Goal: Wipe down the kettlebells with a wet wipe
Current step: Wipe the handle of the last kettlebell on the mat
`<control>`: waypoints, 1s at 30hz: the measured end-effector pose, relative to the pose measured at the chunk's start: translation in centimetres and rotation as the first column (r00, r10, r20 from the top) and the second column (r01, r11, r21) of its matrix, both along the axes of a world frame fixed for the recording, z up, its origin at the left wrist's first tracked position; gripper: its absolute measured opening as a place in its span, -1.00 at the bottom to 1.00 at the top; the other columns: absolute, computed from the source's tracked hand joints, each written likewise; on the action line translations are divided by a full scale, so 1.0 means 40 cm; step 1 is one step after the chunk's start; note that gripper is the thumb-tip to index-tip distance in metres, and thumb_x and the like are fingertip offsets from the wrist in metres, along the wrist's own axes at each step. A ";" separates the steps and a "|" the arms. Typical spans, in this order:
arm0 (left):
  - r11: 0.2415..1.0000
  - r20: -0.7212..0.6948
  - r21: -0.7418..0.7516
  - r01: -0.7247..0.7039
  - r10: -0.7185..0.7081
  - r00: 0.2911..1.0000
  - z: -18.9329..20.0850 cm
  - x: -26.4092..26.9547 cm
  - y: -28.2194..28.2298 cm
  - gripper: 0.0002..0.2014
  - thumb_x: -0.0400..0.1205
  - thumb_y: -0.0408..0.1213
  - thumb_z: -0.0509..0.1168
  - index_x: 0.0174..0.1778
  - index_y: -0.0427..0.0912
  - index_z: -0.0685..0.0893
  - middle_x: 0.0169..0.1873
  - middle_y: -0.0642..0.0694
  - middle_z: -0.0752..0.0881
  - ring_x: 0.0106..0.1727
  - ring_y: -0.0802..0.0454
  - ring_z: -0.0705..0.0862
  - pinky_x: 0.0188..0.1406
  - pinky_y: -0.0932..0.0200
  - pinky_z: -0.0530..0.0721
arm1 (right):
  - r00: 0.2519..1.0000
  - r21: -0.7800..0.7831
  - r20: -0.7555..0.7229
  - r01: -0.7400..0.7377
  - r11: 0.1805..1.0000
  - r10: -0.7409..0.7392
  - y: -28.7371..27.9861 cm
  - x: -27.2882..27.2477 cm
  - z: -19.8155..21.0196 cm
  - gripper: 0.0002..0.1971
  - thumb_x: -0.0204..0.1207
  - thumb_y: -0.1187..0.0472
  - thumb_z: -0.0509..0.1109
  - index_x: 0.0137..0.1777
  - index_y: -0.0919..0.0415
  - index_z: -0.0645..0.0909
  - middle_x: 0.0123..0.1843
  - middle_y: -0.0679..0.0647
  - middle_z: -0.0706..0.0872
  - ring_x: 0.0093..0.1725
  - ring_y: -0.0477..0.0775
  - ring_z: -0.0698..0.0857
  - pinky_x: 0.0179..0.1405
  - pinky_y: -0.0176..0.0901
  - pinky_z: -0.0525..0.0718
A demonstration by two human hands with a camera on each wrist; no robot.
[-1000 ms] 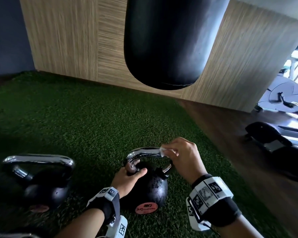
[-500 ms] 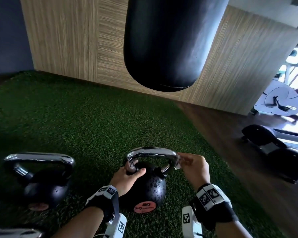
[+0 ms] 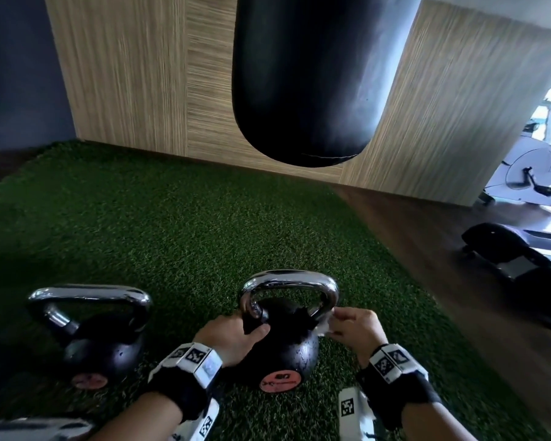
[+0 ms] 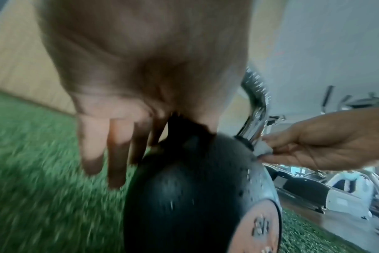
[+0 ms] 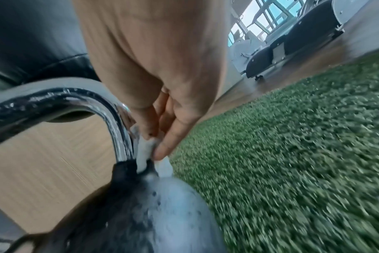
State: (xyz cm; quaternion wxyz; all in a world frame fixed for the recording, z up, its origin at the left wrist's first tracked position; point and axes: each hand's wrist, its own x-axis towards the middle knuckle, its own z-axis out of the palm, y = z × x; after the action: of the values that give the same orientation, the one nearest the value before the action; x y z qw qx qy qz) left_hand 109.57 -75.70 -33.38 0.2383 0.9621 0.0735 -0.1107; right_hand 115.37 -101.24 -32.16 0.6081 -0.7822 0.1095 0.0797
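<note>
Green artificial turf (image 3: 178,224) covers the floor up to a wood-grain wall panel (image 3: 134,74), with dark wooden flooring (image 3: 427,249) along its right edge. Over the turf hangs a black punching bag (image 3: 312,78), its rounded bottom clear of the ground. Off to the right stand exercise machines (image 3: 528,173) — pale and blurred in the glare.

Two kettlebells sit on the turf near the person. The left kettlebell (image 3: 99,345) stands alone, black with a chrome handle, untouched. The right kettlebell (image 3: 283,342) stands upright between the hands, a red disc (image 3: 280,382) on its near face and droplets on its black body.

The left hand (image 3: 233,338) grips the kettlebell at the left base of the chrome handle (image 3: 290,278), thumb over the near side; in the left wrist view the fingers (image 4: 117,150) hang down the far side of the ball. The right hand (image 3: 357,332) pinches a white wet wipe (image 5: 143,152) between thumb and fingers, pressing it against the right leg of the handle just where chrome meets the black body.
</note>
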 end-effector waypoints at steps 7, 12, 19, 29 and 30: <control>0.785 -0.074 -0.618 0.048 -0.119 0.990 0.130 -0.021 0.024 -0.80 0.67 -0.16 0.46 -0.19 -0.19 0.82 -0.28 -0.08 0.87 -0.40 0.11 0.76 -0.31 0.29 0.69 | 0.851 -0.207 -0.128 -0.526 0.825 0.510 0.004 -0.053 0.155 -0.86 0.51 0.53 0.49 -0.01 0.37 0.81 -0.16 0.16 0.85 -0.22 0.02 0.83 -0.16 -0.18 0.83; 0.479 0.095 -0.868 0.132 -0.102 0.990 0.220 -0.028 0.014 -0.44 0.45 0.24 0.48 0.14 -0.16 0.85 0.04 -0.16 0.88 0.09 -0.04 0.87 0.01 0.16 0.83 | 0.786 -0.164 0.265 -0.534 0.829 0.559 0.061 -0.094 0.273 -0.75 0.42 0.39 0.62 0.10 0.25 0.82 -0.06 0.13 0.89 -0.12 0.00 0.84 -0.13 -0.24 0.78; 0.209 0.170 -0.964 0.166 0.003 0.985 0.230 -0.038 -0.004 -0.60 0.47 0.00 0.56 0.13 -0.17 0.87 0.12 -0.21 0.86 0.17 -0.04 0.84 0.03 0.21 0.80 | 0.735 -0.297 0.567 -0.238 0.925 0.371 0.131 -0.120 0.316 -0.57 0.17 -0.05 0.78 -0.20 0.04 0.59 -0.29 -0.05 0.81 -0.37 -0.15 0.64 -0.31 -0.20 0.62; 0.704 0.652 -0.640 0.307 0.287 0.702 0.219 0.000 -0.004 -0.85 0.56 -0.27 0.57 0.01 0.04 0.90 -0.08 0.15 0.89 -0.06 0.27 0.86 -0.10 0.37 0.77 | 0.904 -0.322 0.425 0.107 0.941 0.042 0.042 -0.032 0.183 -0.61 0.33 0.07 0.66 0.07 -0.08 0.56 -0.22 -0.10 0.72 -0.35 -0.10 0.65 -0.52 -0.38 0.52; 0.765 0.711 -0.562 0.314 0.253 0.656 0.217 0.004 -0.009 -0.83 0.56 -0.25 0.57 0.06 -0.03 0.90 -0.05 0.15 0.89 -0.04 0.30 0.85 -0.06 0.34 0.80 | 0.956 -0.373 0.291 0.088 0.924 0.027 0.029 -0.019 0.157 -0.54 0.30 0.14 0.65 0.13 -0.07 0.53 -0.16 -0.03 0.74 -0.30 -0.06 0.68 -0.48 -0.31 0.55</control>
State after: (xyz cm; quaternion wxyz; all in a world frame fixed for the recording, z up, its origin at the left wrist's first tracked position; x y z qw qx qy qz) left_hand 109.71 -76.05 -24.68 0.5587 0.7768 -0.0918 0.2759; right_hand 114.62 -100.09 -25.87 0.4545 -0.8870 0.0445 -0.0686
